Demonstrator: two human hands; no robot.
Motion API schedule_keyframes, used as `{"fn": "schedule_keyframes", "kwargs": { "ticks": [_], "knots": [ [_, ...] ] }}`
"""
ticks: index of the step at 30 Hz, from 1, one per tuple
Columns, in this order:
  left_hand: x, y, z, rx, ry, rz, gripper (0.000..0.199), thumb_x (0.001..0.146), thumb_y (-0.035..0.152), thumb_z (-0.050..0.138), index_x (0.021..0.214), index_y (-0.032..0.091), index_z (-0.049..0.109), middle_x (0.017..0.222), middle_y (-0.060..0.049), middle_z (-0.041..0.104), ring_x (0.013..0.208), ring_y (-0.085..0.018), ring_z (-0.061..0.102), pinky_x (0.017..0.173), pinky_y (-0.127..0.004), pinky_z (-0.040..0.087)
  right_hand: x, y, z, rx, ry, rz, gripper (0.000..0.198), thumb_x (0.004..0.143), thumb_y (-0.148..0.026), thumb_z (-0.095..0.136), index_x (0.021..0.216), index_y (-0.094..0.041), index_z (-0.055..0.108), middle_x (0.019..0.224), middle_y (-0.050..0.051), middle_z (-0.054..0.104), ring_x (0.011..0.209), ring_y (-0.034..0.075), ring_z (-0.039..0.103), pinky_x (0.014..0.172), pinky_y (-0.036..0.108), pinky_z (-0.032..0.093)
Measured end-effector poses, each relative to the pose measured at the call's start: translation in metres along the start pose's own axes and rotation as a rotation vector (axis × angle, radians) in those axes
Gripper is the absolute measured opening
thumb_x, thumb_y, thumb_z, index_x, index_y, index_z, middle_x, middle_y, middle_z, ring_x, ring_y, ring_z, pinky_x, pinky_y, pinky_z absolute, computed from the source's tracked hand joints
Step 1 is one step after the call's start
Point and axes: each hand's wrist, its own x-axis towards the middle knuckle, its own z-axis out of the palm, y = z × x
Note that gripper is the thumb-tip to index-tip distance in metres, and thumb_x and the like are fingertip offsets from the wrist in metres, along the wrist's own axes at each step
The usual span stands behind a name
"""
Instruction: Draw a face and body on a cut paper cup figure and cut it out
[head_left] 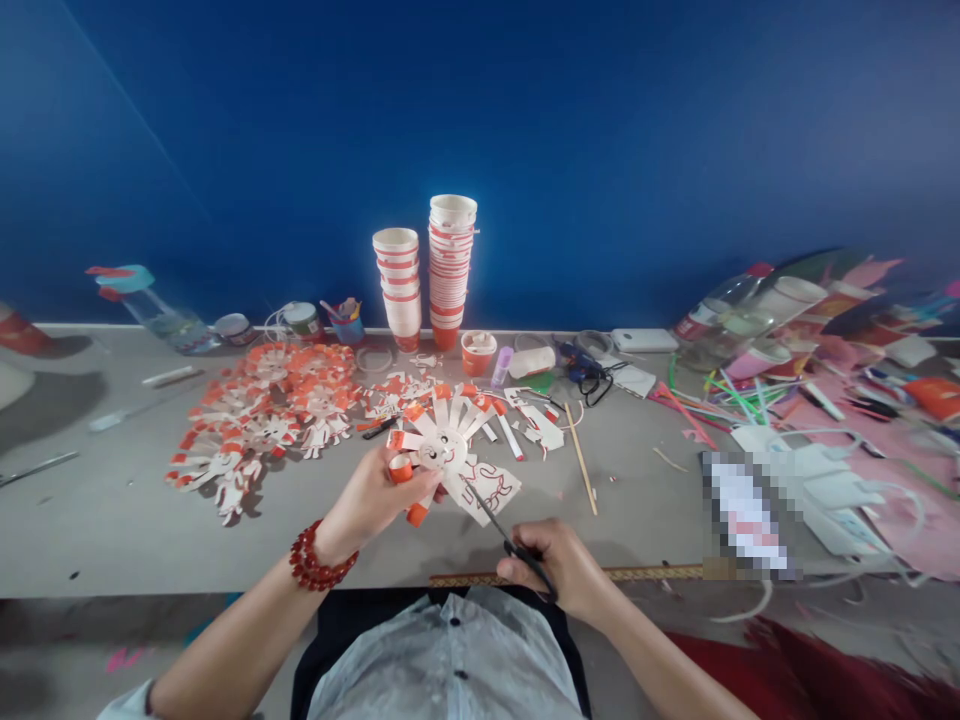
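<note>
Beyond the pale cloth shirt (450,665), the right hand (559,565) gripping black-handled scissors (517,552) could slip, nicking the left hand (375,505) pinching the white-and-orange paper sunburst (444,446).

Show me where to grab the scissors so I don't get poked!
I'd say by the black handles, coming from the near right side. The right hand grips them there, while the thin blades point the other way, toward the smiley paper cutout.

Red beaded bracelet (319,572), pale shirt (442,675) — dark buttons (454,622), dark bottoms (337,630)
</note>
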Motion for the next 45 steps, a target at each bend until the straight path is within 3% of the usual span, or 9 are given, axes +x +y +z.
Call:
{"fn": "schedule_keyframes", "kwargs": {
  "ticks": [6, 12, 17, 25, 31, 38, 42, 45],
  "knots": [
    [-0.001, -0.011, 0.001, -0.072, 0.056, 0.016, 0.023, 0.086, 0.034, 0.069, 0.072, 0.016, 0.074, 0.073, -0.006, 0.072, 0.071, -0.018, 0.068, 0.059, -0.022, 0.051, -0.007, 0.003, 0.005, 0.120, -0.003, 0.056, 0.061, 0.076, -0.074, 0.066, 0.058, -0.020, 0.044, 0.048, -0.005, 0.041, 0.047, 0.010, 0.034, 0.046, 0.023, 0.023],
    [-0.003, -0.033, 0.022, -0.409, 0.235, 0.029, 0.020, 0.083, 0.037, 0.075, 0.085, 0.017, 0.077, 0.077, -0.006, 0.075, 0.076, -0.020, 0.071, 0.069, -0.027, 0.055, -0.008, -0.003, 0.025, 0.360, 0.110, 0.001, 0.065, 0.079, -0.079, 0.056, 0.073, -0.014, 0.062, 0.065, 0.005, 0.059, 0.057, 0.015, 0.053, 0.054, 0.025, 0.036],
    [-0.005, -0.037, 0.039, -0.621, 0.379, 0.026, 0.024, 0.072, 0.033, 0.084, 0.090, 0.019, 0.075, 0.082, -0.004, 0.077, 0.067, -0.018, 0.071, 0.063, -0.027, 0.055, -0.006, -0.004, 0.044, 0.257, 0.113, 0.032, 0.066, 0.072, -0.080, 0.063, 0.072, -0.014, 0.063, 0.060, 0.001, 0.054, 0.052, 0.012, 0.045, 0.048, 0.023, 0.030],
    [-0.008, -0.038, 0.050, -0.714, 0.636, 0.001, 0.033, 0.062, 0.035, 0.089, 0.085, 0.018, 0.072, 0.082, -0.002, 0.075, 0.079, -0.020, 0.072, 0.067, -0.026, 0.057, -0.003, -0.005, 0.053, 0.101, 0.161, 0.041, 0.056, 0.075, -0.070, 0.070, 0.066, -0.016, 0.056, 0.055, -0.003, 0.044, 0.050, 0.010, 0.037, 0.047, 0.022, 0.023],
    [-0.008, -0.040, 0.056, -0.729, 0.563, 0.080, 0.024, 0.067, 0.033, 0.088, 0.078, 0.020, 0.071, 0.078, -0.001, 0.073, 0.075, -0.017, 0.069, 0.071, -0.026, 0.057, 0.008, -0.007, 0.058, 0.123, 0.247, 0.060, 0.061, 0.076, -0.073, 0.063, 0.058, -0.020, 0.039, 0.054, -0.006, 0.033, 0.052, 0.010, 0.028, 0.047, 0.023, 0.019],
    [-0.014, -0.043, 0.056, -0.860, 0.543, 0.004, 0.031, 0.065, 0.041, 0.087, 0.082, 0.020, 0.073, 0.088, -0.005, 0.078, 0.086, -0.024, 0.074, 0.074, -0.032, 0.060, 0.014, -0.008, 0.051, 0.013, 0.273, 0.156, 0.056, 0.075, -0.065, 0.066, 0.056, -0.021, 0.035, 0.053, -0.006, 0.030, 0.054, 0.010, 0.028, 0.048, 0.023, 0.020],
    [-0.016, -0.047, 0.055, -0.852, 0.571, -0.020, 0.032, 0.063, 0.040, 0.087, 0.085, 0.020, 0.075, 0.089, -0.005, 0.079, 0.086, -0.026, 0.075, 0.075, -0.033, 0.060, 0.015, -0.009, 0.046, -0.076, 0.292, 0.136, 0.054, 0.078, -0.059, 0.064, 0.057, -0.022, 0.031, 0.055, -0.006, 0.026, 0.054, 0.010, 0.025, 0.048, 0.023, 0.019],
    [-0.018, -0.049, 0.052, -0.853, 0.518, 0.011, 0.036, 0.063, 0.045, 0.087, 0.089, 0.021, 0.076, 0.096, -0.006, 0.079, 0.091, -0.027, 0.074, 0.078, -0.035, 0.060, 0.016, -0.008, 0.043, -0.142, 0.320, 0.117, 0.053, 0.078, -0.056, 0.065, 0.058, -0.022, 0.030, 0.055, -0.007, 0.026, 0.054, 0.010, 0.025, 0.048, 0.023, 0.018]
  ]
}}
